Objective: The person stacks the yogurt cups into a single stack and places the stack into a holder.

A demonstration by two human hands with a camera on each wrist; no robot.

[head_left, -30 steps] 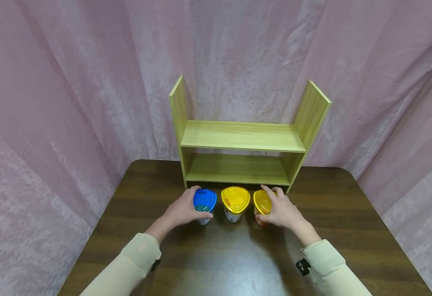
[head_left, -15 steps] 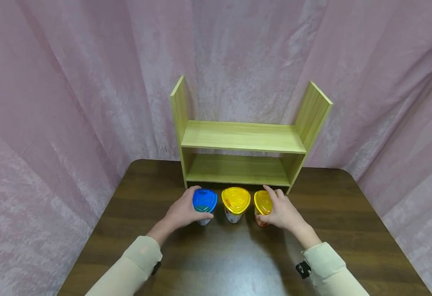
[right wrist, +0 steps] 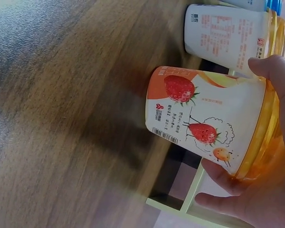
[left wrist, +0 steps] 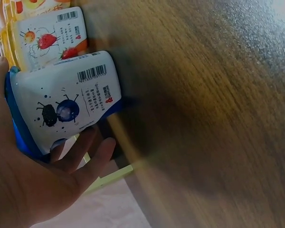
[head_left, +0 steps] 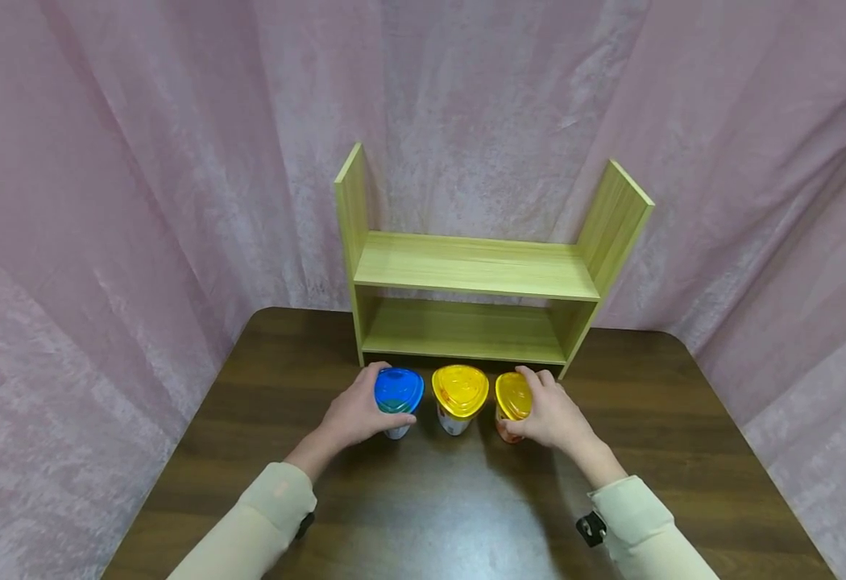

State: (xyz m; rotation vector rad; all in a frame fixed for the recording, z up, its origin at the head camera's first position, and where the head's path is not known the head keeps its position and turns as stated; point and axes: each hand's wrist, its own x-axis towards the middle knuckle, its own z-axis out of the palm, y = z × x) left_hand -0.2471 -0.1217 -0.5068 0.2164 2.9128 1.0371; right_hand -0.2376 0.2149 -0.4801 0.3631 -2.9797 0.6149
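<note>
The left hand [head_left: 354,412] grasps the blue-lidded cup [head_left: 399,389], thumb on the near side and fingers round the far side; the right hand [head_left: 559,415] likewise grasps the right yellow-lidded cup [head_left: 512,395]. Each cup lies on its hand's inner side, long axis upright. The middle yellow-lidded cup [head_left: 461,390] stands between the hands, untouched, just beside both held cups, neither hand clearly nearer. Directly beyond the hands is the two-tier wooden shelf [head_left: 474,266], both boards farther from the person than the cups. Near the left hand, the blue-lidded cup's label shows cartoon dark berries, a barcode and a red logo; the right hand's cup carries strawberries, a barcode and a similar logo. The middle cup bears a strawberry drawing and red print; the lettering is too small to read surely. Under the hands spreads the dark wood-grain table [head_left: 430,515]; pink curtains [head_left: 495,97] hang behind the shelf.
</note>
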